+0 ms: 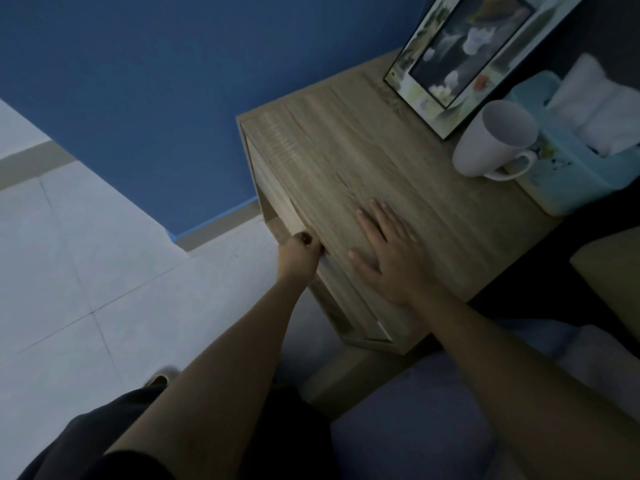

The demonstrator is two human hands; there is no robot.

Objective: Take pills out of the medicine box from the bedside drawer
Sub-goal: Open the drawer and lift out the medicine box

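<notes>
Watching head view: task barely begun, by my read. Drawer (pixel 311 258) in front of bedside table (pixel 398 188) looks shut or barely cracked; medicine box not visible, presumably inside. I see no pills out.

Left hand (pixel 299 252) reaches across to drawer's top edge, fingers curled closed on lip, forearm extended. Grip partly hidden by table edge, so contact is probable, not certain.

Right hand (pixel 388 251) lies flat on tabletop, fingers spread wide, holding nothing, bracing cabinet.

Mug (pixel 491 140), tissue box (pixel 568 174), picture frame (pixel 460 53) sit at far end, well apart from both hands.

Left to do: pull drawer, find box, open, extract pills.
</notes>
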